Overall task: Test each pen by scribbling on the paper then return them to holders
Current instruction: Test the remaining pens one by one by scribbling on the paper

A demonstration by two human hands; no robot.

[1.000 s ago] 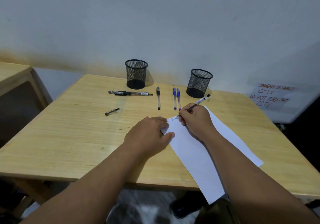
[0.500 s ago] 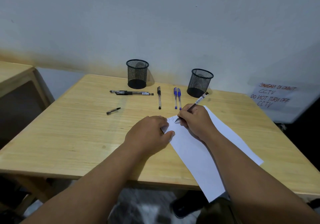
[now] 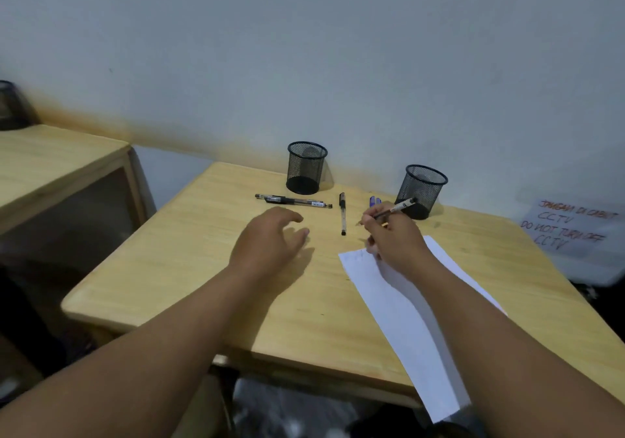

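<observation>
My right hand (image 3: pixel 395 234) grips a black pen (image 3: pixel 399 208), lifted off the white paper (image 3: pixel 412 322), tip pointing left over the bare table. My left hand (image 3: pixel 270 241) hovers with relaxed, spread fingers left of the paper, holding nothing. Two black mesh holders stand at the back: the left holder (image 3: pixel 306 167) and the right holder (image 3: pixel 422 190). A long black pen (image 3: pixel 292 200) lies in front of the left holder, a clear black-capped pen (image 3: pixel 343 214) lies lengthwise in the middle, and blue pens (image 3: pixel 373 200) peek out behind my right hand.
The wooden table (image 3: pixel 189 255) stands against a white wall. A second wooden table (image 3: pixel 50 163) sits to the left with a gap between. A handwritten CCTV notice (image 3: pixel 571 226) hangs at the right. The paper overhangs the near table edge.
My left hand has left the paper and moved left over the bare table. My right hand has lifted the pen off the sheet and moved farther back. The view shifted right, and the small pen cap is hidden.
</observation>
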